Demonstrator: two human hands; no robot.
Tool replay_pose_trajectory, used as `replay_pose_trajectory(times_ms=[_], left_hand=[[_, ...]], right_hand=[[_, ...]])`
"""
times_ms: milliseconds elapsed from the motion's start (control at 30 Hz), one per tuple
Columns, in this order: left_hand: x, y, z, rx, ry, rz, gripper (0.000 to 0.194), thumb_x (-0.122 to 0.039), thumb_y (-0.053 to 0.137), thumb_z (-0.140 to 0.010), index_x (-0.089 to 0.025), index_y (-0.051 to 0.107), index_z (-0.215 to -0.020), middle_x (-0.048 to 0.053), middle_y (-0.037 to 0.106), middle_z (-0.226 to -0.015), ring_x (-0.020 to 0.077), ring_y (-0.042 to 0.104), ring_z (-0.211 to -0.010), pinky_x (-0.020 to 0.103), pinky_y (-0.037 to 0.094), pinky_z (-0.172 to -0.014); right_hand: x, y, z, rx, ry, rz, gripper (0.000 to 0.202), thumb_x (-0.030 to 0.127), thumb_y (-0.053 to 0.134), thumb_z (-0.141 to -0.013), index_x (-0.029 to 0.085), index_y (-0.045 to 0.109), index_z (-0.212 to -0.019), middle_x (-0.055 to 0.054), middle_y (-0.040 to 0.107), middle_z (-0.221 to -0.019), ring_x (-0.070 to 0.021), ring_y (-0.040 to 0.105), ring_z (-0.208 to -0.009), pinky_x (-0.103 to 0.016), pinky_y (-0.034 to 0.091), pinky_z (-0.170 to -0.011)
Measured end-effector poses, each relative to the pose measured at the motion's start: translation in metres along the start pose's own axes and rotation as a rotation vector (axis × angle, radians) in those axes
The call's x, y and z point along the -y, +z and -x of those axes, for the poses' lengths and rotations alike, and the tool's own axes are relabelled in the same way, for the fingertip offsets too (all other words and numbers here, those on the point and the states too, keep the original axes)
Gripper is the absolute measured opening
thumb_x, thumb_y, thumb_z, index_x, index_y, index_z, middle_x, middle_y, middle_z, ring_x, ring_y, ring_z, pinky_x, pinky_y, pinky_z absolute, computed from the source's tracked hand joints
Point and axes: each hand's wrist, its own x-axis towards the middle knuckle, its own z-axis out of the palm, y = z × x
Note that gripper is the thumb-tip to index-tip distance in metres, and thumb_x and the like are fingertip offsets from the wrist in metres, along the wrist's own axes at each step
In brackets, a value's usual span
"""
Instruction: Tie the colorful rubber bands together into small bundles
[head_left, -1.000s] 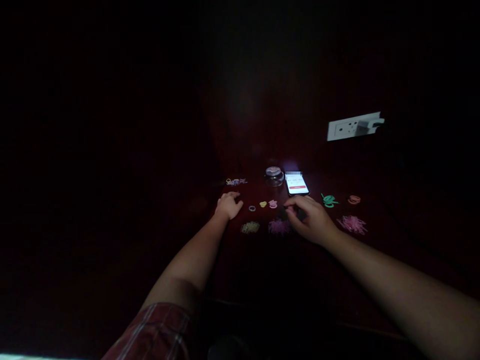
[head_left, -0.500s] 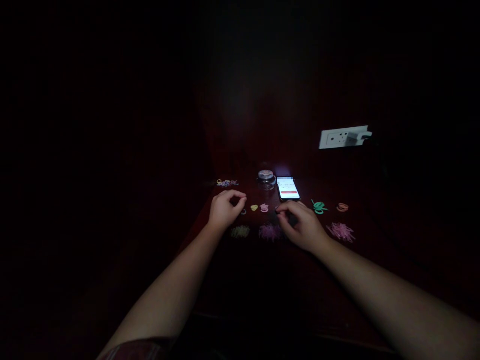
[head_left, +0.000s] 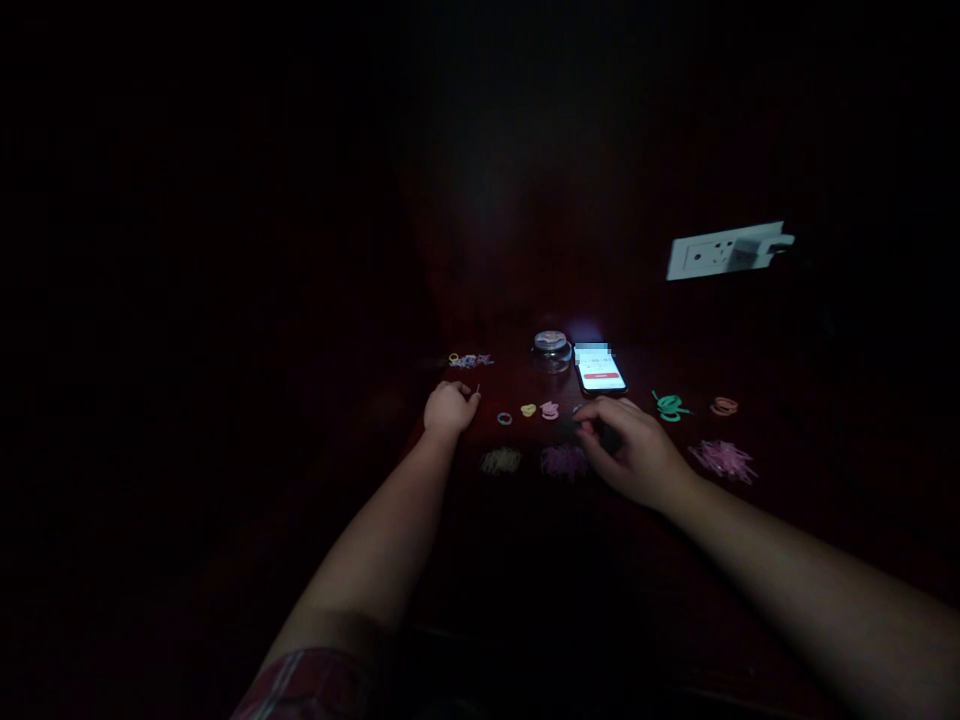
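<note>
My left hand [head_left: 450, 408] is closed, left of a small bluish ring [head_left: 505, 418] and below a mixed pile of small bands [head_left: 472, 361]. A thin pale sliver shows at its fingertips, too small to make out. My right hand [head_left: 628, 448] curls over the dark tabletop with thumb and forefinger close together. A small bluish piece [head_left: 577, 409] lies at its fingertips; whether they grip anything is hidden. Between the hands are yellow bands [head_left: 529, 410] and pink bands [head_left: 550, 410]. Nearer me lie a pale yellowish pile [head_left: 501, 460] and a purple pile [head_left: 564, 461].
A clear lidded jar [head_left: 551, 352] stands at the back beside a lit phone [head_left: 600, 368]. To the right lie green bands [head_left: 670, 406], orange bands [head_left: 724, 406] and a pink pile [head_left: 724, 460]. A wall socket [head_left: 724, 252] holds a plug. Surroundings are very dark.
The view has turned, shifting everything rightward. My left hand has moved left relative to the bands, uncovering the bluish ring. My right hand stays near the same spot, its fingers still curled.
</note>
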Motion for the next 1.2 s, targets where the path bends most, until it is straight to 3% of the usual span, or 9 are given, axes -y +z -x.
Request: replay_pose_trajectory(times_ms=[233,400,500,733,967,1067,1200], left_hand=[[-0.016,0.004,-0.004,0.037,0.019,-0.025,0.023,-0.031,0.054,-0.088,-0.019,0.072,-0.084,0.010,0.072,-0.093,0.0225,0.067,-0.090,0.030,0.050,-0.086],[-0.016,0.004,-0.004,0.023,0.021,-0.033,0.026,-0.030,0.051,-0.089,-0.015,0.070,-0.099,0.016,0.069,-0.106,0.0268,0.065,-0.096,0.036,0.050,-0.089],[-0.017,0.005,-0.005,0.017,0.053,-0.029,0.031,-0.033,0.056,-0.088,-0.018,0.067,-0.113,0.014,0.066,-0.117,0.0264,0.064,-0.101,0.035,0.049,-0.092],[-0.017,0.007,-0.010,0.023,0.094,-0.037,0.023,-0.029,0.053,-0.090,-0.019,0.073,-0.089,0.011,0.071,-0.099,0.0226,0.065,-0.090,0.031,0.050,-0.087],[-0.028,-0.003,0.007,-0.066,0.160,-0.014,0.025,-0.028,0.045,-0.095,-0.017,0.067,-0.099,0.013,0.066,-0.108,0.0267,0.057,-0.107,0.037,0.044,-0.098],[-0.044,-0.015,0.020,-0.088,0.230,0.128,0.019,-0.027,0.048,-0.094,-0.019,0.065,-0.095,0.009,0.066,-0.106,0.0238,0.058,-0.105,0.036,0.044,-0.098],[-0.078,-0.030,0.040,-0.038,0.181,0.699,0.018,-0.030,0.052,-0.093,-0.017,0.063,-0.089,0.004,0.067,-0.084,0.0156,0.062,-0.079,0.027,0.050,-0.079]], right_hand=[[0.000,-0.003,-0.001,0.018,0.039,0.021,0.010,0.015,0.056,-0.087,0.020,0.059,-0.095,-0.002,0.063,-0.079,-0.0178,0.058,-0.071,-0.033,0.042,-0.068],[-0.002,-0.004,-0.001,0.003,0.053,0.035,0.010,0.015,0.056,-0.086,0.020,0.059,-0.094,-0.004,0.066,-0.084,-0.0198,0.061,-0.076,-0.034,0.045,-0.071],[-0.005,-0.004,0.000,-0.003,0.062,0.034,0.011,0.016,0.056,-0.086,0.020,0.060,-0.095,-0.005,0.066,-0.084,-0.0201,0.061,-0.077,-0.035,0.046,-0.072],[-0.009,-0.002,-0.001,-0.022,0.076,0.035,0.009,0.017,0.055,-0.086,0.019,0.060,-0.094,-0.005,0.066,-0.083,-0.0197,0.061,-0.075,-0.034,0.047,-0.070],[-0.015,0.000,-0.001,-0.025,0.111,0.059,0.011,0.017,0.055,-0.086,0.019,0.061,-0.094,-0.006,0.067,-0.084,-0.0205,0.062,-0.077,-0.035,0.047,-0.072],[-0.015,0.001,-0.001,-0.025,0.139,0.045,0.010,0.017,0.054,-0.085,0.018,0.062,-0.092,-0.006,0.067,-0.083,-0.0208,0.062,-0.076,-0.034,0.047,-0.070],[-0.010,0.000,-0.003,-0.017,0.119,0.021,0.008,0.017,0.057,-0.084,0.019,0.061,-0.090,-0.003,0.063,-0.076,-0.0186,0.059,-0.069,-0.032,0.045,-0.067]])
